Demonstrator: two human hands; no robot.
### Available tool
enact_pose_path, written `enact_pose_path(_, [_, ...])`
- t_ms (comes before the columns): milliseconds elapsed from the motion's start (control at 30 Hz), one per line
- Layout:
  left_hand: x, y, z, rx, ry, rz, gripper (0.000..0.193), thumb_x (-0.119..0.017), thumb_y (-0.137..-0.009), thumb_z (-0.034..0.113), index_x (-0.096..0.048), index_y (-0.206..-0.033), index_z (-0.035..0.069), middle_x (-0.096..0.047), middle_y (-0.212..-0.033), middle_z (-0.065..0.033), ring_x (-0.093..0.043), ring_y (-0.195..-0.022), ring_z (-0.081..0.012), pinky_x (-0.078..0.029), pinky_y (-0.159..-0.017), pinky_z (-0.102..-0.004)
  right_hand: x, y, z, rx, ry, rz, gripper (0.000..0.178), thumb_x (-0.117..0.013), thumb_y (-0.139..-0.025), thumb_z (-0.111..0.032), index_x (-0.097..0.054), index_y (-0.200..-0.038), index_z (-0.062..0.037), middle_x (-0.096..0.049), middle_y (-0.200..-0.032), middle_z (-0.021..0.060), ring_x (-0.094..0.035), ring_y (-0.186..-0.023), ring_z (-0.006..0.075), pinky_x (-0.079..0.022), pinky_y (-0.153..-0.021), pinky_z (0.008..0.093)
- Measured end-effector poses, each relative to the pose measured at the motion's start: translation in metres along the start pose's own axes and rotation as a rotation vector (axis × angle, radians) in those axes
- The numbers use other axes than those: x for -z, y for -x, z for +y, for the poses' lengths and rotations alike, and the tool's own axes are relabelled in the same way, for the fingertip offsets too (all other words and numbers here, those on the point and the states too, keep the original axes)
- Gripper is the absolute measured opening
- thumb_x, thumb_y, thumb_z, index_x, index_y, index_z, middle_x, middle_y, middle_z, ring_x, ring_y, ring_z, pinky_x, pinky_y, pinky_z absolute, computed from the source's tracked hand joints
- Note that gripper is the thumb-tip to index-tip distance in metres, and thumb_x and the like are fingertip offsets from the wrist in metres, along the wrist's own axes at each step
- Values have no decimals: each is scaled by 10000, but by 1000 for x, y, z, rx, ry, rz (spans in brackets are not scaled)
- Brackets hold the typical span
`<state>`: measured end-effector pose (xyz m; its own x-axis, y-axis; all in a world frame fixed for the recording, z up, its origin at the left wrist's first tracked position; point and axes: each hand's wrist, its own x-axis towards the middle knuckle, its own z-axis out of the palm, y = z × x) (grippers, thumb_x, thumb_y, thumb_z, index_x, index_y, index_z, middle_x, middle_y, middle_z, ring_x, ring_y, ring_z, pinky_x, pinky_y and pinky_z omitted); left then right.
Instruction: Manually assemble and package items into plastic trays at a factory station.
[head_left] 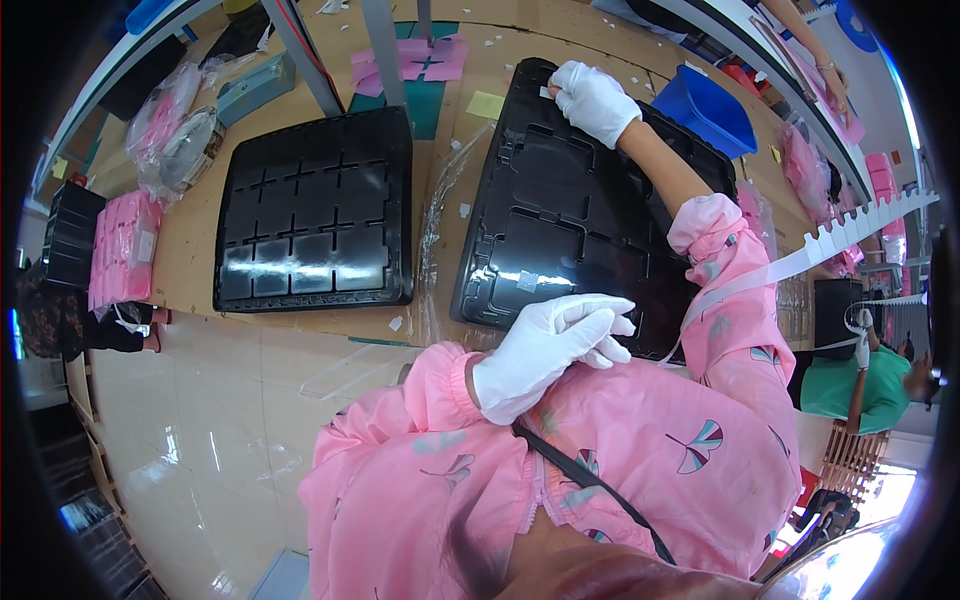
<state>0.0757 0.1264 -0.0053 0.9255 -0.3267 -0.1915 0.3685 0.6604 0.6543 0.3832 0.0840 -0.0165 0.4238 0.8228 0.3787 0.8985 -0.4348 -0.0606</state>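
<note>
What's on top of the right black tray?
On the tray: a small pale patch toward its near edge; the right hand is at its far end. The right forearm hides part of the surface, so anything under there can't be seen.

A glossy black molded-plastic tray (pixel 545 225) lies flat on the cardboard-covered tabletop (pixel 185 265), its left edge slanting away toward the far right. Grooves outline rounded, notched panels across its upper face, inside a ribbed rim. A small pale sticker (pixel 527 281) sits near the near-left corner; the right part is partly hidden.
</note>
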Motion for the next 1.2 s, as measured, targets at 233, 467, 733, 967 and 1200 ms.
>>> enact_pose_path(233, [0,0,2,-14,8,-10,377,-508,-946,225,-506,-1233,-19,-600,-1059,-90,-614,-876,-137,-485,-777,-245,18,-18,0,-218,-193,-284,207,-576,-834,-214,-659,-901,-37,-650,-889,175,-621,-836,342,-479,-758,401])
enact_pose_path(467, [-2,0,-4,-102,52,43,381,-531,-936,230,-520,-1226,-17,-605,-1065,-112,-624,-863,-144,-489,-772,-252,16,-44,4,69,121,-524,280,-530,-840,-276,-664,-830,-30,-653,-764,147,-629,-711,313,-494,-652,370])
enact_pose_path(733, [-5,1,-5,-122,56,91,403,-549,-927,246,-513,-1234,-13,-601,-1059,-120,-624,-863,-142,-486,-769,-244,12,-67,0,-687,-626,-635,133,-549,-755,-134,-585,-712,-14,-447,-520,-14,-385,-407,75,-292,-368,224])
enact_pose_path(967, [-9,3,2,-59,49,97,411,-545,-927,257,-507,-1236,-11,-597,-1060,-106,-612,-861,-131,-481,-764,-237,23,-41,29,-653,-1027,-265,172,-529,-840,-141,-623,-857,1,-512,-657,0,-458,-535,63,-363,-461,207])
enact_pose_path(1200, [-16,-40,52,-218,-130,217,374,-516,-939,220,-493,-1237,-5,-607,-1077,-66,-604,-881,-103,-481,-748,-207,111,71,-32,-393,-999,-141,233,-596,-826,-224,-664,-834,0,-575,-684,6,-489,-537,64,-401,-513,209])
